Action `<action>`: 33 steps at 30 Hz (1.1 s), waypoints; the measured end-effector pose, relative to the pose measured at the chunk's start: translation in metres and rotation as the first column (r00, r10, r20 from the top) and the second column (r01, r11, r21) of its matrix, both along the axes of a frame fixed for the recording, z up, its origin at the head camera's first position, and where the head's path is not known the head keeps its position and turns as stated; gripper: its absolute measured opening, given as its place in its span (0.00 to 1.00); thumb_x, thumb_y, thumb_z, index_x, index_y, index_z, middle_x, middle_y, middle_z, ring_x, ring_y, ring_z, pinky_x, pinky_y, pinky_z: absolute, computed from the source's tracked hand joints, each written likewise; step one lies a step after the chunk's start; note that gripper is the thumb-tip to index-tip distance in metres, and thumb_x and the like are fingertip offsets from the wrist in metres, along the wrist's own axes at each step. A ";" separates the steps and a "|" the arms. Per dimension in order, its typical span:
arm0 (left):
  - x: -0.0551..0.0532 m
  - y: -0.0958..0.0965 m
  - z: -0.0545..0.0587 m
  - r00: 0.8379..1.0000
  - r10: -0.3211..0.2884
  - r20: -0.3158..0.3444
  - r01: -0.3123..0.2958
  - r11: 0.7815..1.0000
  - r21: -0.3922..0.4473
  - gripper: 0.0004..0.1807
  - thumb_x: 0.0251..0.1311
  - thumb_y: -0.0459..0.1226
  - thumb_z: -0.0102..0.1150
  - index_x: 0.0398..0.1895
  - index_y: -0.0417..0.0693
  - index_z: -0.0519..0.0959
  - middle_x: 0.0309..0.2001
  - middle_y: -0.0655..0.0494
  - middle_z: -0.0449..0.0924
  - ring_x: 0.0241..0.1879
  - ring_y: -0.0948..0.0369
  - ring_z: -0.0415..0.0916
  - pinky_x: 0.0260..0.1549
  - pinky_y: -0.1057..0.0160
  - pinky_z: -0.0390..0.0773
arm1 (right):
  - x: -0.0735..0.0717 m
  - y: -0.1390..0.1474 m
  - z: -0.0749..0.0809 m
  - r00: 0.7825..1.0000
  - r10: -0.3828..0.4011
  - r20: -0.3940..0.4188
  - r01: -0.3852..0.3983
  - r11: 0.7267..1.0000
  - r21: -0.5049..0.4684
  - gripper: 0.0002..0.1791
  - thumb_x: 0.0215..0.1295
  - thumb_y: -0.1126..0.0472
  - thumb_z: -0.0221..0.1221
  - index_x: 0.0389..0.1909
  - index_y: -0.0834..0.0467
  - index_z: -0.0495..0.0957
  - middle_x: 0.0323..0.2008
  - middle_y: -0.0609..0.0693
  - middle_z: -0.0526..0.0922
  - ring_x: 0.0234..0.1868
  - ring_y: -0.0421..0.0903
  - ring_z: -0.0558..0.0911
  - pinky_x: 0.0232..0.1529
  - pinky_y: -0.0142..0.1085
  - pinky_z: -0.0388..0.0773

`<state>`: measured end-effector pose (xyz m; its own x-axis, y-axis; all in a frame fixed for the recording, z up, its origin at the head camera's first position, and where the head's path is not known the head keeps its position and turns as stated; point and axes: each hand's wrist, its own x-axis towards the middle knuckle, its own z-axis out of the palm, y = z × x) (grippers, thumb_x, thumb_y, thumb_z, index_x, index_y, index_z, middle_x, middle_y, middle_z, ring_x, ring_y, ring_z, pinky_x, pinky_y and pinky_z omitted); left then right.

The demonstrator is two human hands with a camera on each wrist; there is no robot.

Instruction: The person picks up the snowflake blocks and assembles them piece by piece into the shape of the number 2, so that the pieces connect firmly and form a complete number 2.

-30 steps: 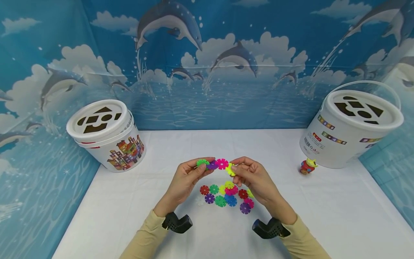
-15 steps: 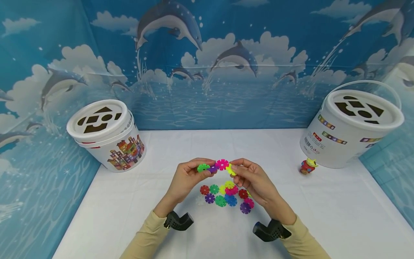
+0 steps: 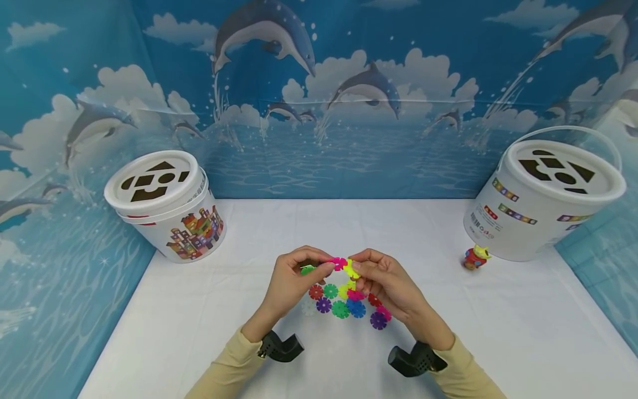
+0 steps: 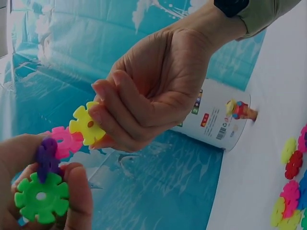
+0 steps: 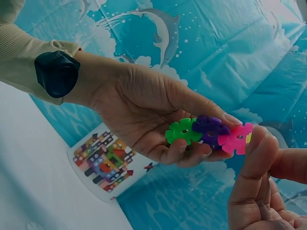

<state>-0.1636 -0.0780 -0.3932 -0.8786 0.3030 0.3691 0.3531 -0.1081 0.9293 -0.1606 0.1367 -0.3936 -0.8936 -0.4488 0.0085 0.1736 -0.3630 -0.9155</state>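
Note:
A short chain of notched plastic snowflake discs hangs between the two hands, above the table. Its green disc, purple disc, pink disc and yellow disc are joined at their slots. My left hand pinches the chain around the purple disc, its thumb close to the pink one. In the head view those fingers hide the purple disc. My right hand pinches the yellow disc at the other end. Below them lie several loose discs, among them a blue disc.
A white lidded bucket stands at the back left. Another white bucket with a handle stands at the back right. Beside it is a small toy figure. A dolphin-print cloth rises behind the white tabletop.
My left thumb and fingers have shifted right along the chain, covering the purple disc in the head view. The chain has dropped slightly, and the right hand still pinches the yellow disc.

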 end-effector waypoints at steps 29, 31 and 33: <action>0.011 0.000 0.019 0.981 0.059 -0.183 -0.078 0.992 -0.097 0.03 0.49 0.21 0.65 0.27 0.32 0.82 0.33 0.44 0.81 0.31 0.57 0.80 0.30 0.55 0.82 | 0.006 -0.005 -0.002 0.993 -0.022 -0.117 0.025 0.999 0.024 0.04 0.66 0.71 0.54 0.37 0.60 0.76 0.24 0.49 0.81 0.20 0.38 0.80 0.25 0.25 0.77; 0.012 0.000 0.023 0.977 0.072 -0.203 -0.094 0.990 -0.103 0.03 0.48 0.20 0.65 0.26 0.31 0.82 0.33 0.43 0.81 0.31 0.57 0.80 0.29 0.54 0.82 | 0.006 -0.006 -0.001 0.992 -0.028 -0.124 0.031 0.999 0.023 0.04 0.66 0.71 0.54 0.37 0.60 0.75 0.23 0.49 0.80 0.20 0.39 0.80 0.26 0.25 0.77; 0.012 0.000 0.023 0.974 0.078 -0.211 -0.102 0.989 -0.104 0.03 0.48 0.20 0.65 0.26 0.31 0.82 0.32 0.43 0.81 0.31 0.57 0.80 0.29 0.54 0.82 | 0.006 -0.007 -0.001 0.992 -0.034 -0.124 0.037 0.999 0.024 0.04 0.66 0.71 0.54 0.37 0.60 0.75 0.23 0.49 0.80 0.20 0.39 0.80 0.26 0.25 0.78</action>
